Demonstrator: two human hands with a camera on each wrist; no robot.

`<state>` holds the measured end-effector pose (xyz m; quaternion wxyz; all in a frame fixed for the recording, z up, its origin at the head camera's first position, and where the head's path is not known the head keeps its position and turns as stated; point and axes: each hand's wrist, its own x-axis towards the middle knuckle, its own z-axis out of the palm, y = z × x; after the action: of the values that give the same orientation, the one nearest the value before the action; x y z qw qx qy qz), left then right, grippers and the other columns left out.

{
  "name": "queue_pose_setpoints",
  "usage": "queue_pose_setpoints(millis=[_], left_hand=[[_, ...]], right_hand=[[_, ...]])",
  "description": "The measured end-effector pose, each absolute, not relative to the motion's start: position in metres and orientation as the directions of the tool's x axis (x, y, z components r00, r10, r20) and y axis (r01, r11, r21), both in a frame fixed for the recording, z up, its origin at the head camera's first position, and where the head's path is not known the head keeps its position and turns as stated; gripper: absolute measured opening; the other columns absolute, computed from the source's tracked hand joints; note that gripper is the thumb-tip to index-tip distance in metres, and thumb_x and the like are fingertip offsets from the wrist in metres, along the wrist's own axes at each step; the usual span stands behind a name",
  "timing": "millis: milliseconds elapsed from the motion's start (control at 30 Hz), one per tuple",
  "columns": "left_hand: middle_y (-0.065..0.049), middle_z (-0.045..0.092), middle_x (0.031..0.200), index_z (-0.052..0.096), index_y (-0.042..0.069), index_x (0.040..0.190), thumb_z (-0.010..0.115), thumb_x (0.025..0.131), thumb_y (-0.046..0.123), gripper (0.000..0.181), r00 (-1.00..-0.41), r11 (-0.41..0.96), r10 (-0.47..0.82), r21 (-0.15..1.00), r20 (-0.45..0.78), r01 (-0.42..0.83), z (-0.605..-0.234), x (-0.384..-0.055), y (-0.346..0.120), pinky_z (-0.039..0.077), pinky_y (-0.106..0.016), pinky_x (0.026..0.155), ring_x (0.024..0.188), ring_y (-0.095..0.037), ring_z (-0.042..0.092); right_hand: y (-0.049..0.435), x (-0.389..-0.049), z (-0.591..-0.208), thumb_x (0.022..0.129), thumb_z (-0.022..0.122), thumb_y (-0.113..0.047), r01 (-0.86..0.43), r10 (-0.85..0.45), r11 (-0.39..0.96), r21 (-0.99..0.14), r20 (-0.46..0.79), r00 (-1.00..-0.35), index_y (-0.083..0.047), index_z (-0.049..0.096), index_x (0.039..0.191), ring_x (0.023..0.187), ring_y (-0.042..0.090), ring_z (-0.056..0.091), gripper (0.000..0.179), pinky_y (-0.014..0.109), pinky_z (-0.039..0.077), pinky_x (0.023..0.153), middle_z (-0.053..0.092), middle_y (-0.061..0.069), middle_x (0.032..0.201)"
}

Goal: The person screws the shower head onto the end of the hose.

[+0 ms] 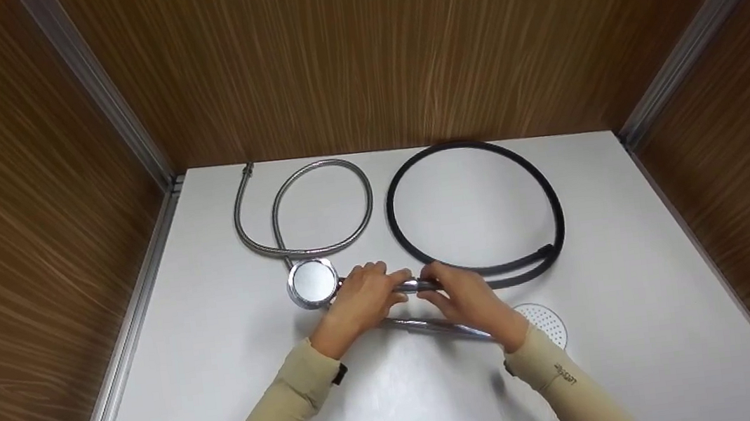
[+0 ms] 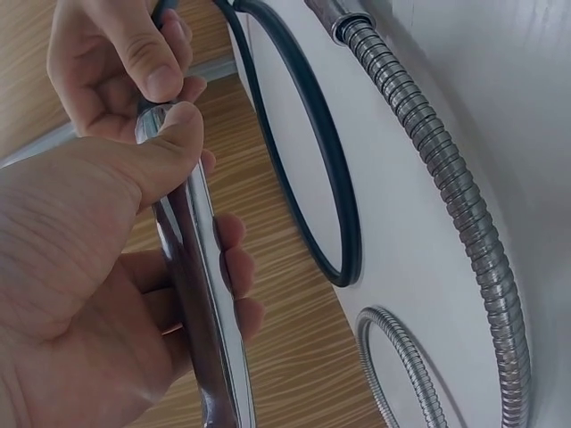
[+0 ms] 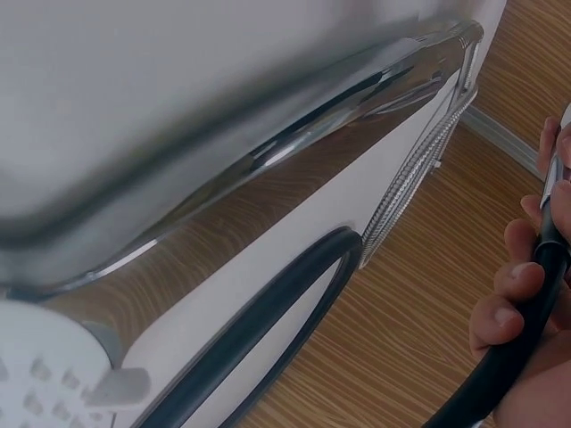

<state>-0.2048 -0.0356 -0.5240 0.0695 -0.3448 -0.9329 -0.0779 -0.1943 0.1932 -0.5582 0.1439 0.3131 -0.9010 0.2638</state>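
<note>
My left hand grips the chrome handle of a hand shower, whose round head points left. Its thumb lies along the handle near the end. At that end my right hand holds the tip of a black shower hose between thumb and fingers, hose and handle meeting in line. Under the hands, a second chrome hand shower lies on the table, its white perforated face beside the right wrist. The joint itself is partly covered by fingers.
A ribbed metal hose lies looped at the back left, leading toward the second shower's handle. The black hose's large loop rests at the back right. Wood-grain panels enclose the white table at the back and both sides.
</note>
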Motion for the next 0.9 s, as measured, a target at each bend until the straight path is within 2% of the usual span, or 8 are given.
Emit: queue_pose_setpoints(millis=[300, 567, 900], left_hand=[[-0.012, 0.07, 0.094, 0.068, 0.024, 0.127, 0.071, 0.098, 0.04, 0.033, -0.756, 0.744, 0.629, 0.14, 0.182, 0.653, -0.533, -0.21, -0.033, 0.056, -0.043, 0.077, 0.085, -0.031, 0.068], [-0.011, 0.071, 0.096, 0.067, 0.026, 0.127, 0.069, 0.099, 0.042, 0.033, -0.758, 0.754, 0.63, 0.104, 0.169, 0.649, -0.538, -0.212, -0.03, 0.056, -0.042, 0.078, 0.086, -0.03, 0.069], [-0.01, 0.07, 0.097, 0.066, 0.028, 0.128, 0.069, 0.099, 0.043, 0.033, -0.762, 0.759, 0.627, 0.096, 0.16, 0.644, -0.543, -0.218, -0.026, 0.056, -0.041, 0.078, 0.086, -0.028, 0.067]], right_hand=[[0.194, -0.194, -0.561, 0.098, 0.075, -0.022, -0.625, -0.484, 0.693, -0.359, 0.411, -0.773, -0.012, 0.065, 0.11, 0.074, 0.016, 0.065, 0.018, 0.037, 0.056, 0.068, 0.07, 0.0, 0.091], [0.194, -0.193, -0.562, 0.101, 0.07, -0.024, -0.603, -0.485, 0.724, -0.334, 0.375, -0.79, -0.01, 0.064, 0.114, 0.075, 0.018, 0.065, 0.02, 0.038, 0.057, 0.069, 0.07, 0.002, 0.091], [0.194, -0.195, -0.564, 0.103, 0.068, -0.022, -0.595, -0.48, 0.745, -0.301, 0.378, -0.792, -0.009, 0.065, 0.113, 0.075, 0.02, 0.065, 0.017, 0.04, 0.057, 0.068, 0.069, 0.003, 0.089]])
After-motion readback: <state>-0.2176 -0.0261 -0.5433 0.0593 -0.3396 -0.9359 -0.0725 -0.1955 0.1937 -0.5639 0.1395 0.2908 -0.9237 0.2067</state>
